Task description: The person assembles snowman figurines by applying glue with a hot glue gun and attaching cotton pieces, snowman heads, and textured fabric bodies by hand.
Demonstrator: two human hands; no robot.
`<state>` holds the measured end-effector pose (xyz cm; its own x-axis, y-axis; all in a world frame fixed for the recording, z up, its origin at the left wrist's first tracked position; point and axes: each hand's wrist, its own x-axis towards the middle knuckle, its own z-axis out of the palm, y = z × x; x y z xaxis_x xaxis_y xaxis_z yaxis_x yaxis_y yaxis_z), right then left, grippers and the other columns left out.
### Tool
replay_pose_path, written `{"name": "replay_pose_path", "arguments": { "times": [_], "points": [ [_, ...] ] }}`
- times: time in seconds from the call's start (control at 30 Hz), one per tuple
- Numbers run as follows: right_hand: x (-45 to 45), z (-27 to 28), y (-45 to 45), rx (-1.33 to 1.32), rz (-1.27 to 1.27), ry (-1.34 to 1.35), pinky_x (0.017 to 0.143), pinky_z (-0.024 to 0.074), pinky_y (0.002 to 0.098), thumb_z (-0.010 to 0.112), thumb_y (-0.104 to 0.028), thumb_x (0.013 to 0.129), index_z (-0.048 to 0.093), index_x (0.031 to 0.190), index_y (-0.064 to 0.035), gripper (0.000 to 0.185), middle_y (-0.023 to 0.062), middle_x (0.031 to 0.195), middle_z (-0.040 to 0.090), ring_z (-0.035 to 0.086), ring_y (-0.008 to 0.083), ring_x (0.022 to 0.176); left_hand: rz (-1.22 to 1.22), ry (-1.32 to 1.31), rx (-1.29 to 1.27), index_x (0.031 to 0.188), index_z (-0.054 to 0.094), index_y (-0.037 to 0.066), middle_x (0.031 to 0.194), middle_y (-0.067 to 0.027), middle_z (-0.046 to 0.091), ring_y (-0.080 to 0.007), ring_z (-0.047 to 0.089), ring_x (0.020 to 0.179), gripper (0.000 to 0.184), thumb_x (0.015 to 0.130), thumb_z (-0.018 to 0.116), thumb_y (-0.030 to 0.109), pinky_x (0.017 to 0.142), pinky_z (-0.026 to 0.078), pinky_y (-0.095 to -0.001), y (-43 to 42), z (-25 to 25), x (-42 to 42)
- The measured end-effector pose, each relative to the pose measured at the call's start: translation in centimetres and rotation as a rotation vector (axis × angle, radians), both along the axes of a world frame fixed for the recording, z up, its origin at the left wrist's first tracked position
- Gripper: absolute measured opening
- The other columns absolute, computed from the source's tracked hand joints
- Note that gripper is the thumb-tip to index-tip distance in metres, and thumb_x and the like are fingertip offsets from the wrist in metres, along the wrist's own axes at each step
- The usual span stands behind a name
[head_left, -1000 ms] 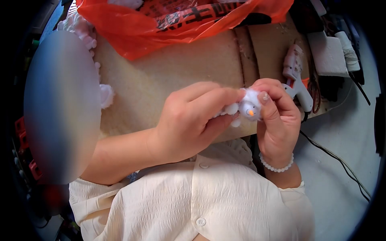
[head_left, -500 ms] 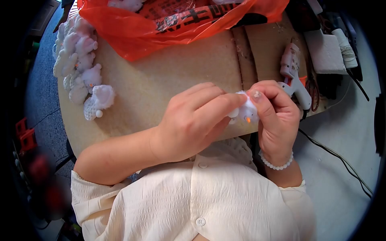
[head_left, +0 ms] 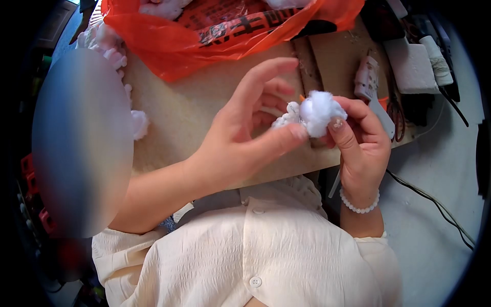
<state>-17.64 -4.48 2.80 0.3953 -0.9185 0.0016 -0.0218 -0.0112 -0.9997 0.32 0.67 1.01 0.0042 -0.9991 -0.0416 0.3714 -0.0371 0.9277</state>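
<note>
Mid-frame, I observe the right hand [head_left: 362, 140] pinching a white fluffy figure [head_left: 320, 113] over the tabletop [head_left: 176, 117]; the left hand [head_left: 238, 134] is spread, thumb near the figure.

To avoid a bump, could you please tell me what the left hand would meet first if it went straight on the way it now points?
The left hand would probably first meet the fluffy white figure held in the right hand; the gap looks very small, though depth is unclear.
</note>
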Motion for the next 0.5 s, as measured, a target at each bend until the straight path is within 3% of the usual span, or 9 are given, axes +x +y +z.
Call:
{"name": "replay_pose_path", "arguments": {
  "times": [0.03,0.13,0.17,0.37,0.47,0.5],
  "points": [
    [-0.2,-0.2,0.0,0.006,0.011,0.008,0.067,0.0469,0.0187,0.064,-0.011,0.091,0.063,0.109,0.0023,0.023,0.0008,0.095,0.062,0.056,0.0051,0.077,0.064,-0.167,-0.13,0.136,0.042,0.002,0.119,-0.0092,0.054,-0.0158,0.052,0.109,0.054,0.087,0.065,0.003,0.086,0.048,-0.0293,0.0,0.0,-0.1],
    [-0.4,-0.6,0.1,0.041,0.043,-0.027,0.067,0.0476,0.0194,0.064,-0.012,0.091,0.063,0.107,0.0027,0.021,0.0014,0.095,0.063,0.056,0.0054,0.076,-0.089,-0.384,-0.299,0.134,0.045,0.002,0.118,-0.008,0.053,-0.015,0.052,0.108,0.057,0.083,0.07,0.003,0.086,0.048,-0.0289,-0.3,-0.6,0.7],
    [-0.3,-0.7,0.2,0.055,0.054,-0.047,0.067,0.0478,0.0197,0.064,-0.011,0.091,0.063,0.107,0.0028,0.021,0.0018,0.094,0.064,0.056,0.0056,0.076,-0.122,-0.537,-0.318,0.127,0.053,0.0,0.116,-0.0093,0.056,-0.0163,0.056,0.105,0.052,0.079,0.074,0.003,0.085,0.049,-0.0288,-0.3,-0.4,1.0],
    [0.2,-1.1,0.8,0.169,0.023,-0.196,0.065,0.0497,0.0225,0.064,-0.012,0.092,0.063,0.107,0.0036,0.022,0.0061,0.094,0.066,0.058,0.0096,0.076,0.11,-0.72,-0.484,0.111,0.064,-0.003,0.104,-0.0127,0.065,-0.0188,0.065,0.084,0.038,0.075,0.076,0.001,0.073,0.054,-0.0273,0.2,-0.5,0.4],
    [0.6,-1.1,1.1,0.237,0.0,-0.269,0.065,0.0508,0.0242,0.063,-0.012,0.092,0.062,0.108,0.0044,0.022,0.0074,0.095,0.066,0.06,0.0116,0.076,0.166,-0.684,-0.492,0.105,0.066,-0.003,0.1,-0.0122,0.066,-0.0178,0.066,0.079,0.032,0.075,0.076,0.001,0.069,0.054,-0.0261,0.2,-0.6,0.3],
    [0.7,-1.1,1.1,0.241,-0.008,-0.263,0.065,0.0509,0.0243,0.063,-0.012,0.092,0.062,0.107,0.0044,0.022,0.0077,0.094,0.066,0.06,0.0116,0.076,0.129,-0.678,-0.495,0.11,0.064,-0.003,0.104,-0.0127,0.065,-0.018,0.065,0.083,0.038,0.075,0.076,0.001,0.071,0.054,-0.027,0.3,-0.7,0.5]
  ]
}}
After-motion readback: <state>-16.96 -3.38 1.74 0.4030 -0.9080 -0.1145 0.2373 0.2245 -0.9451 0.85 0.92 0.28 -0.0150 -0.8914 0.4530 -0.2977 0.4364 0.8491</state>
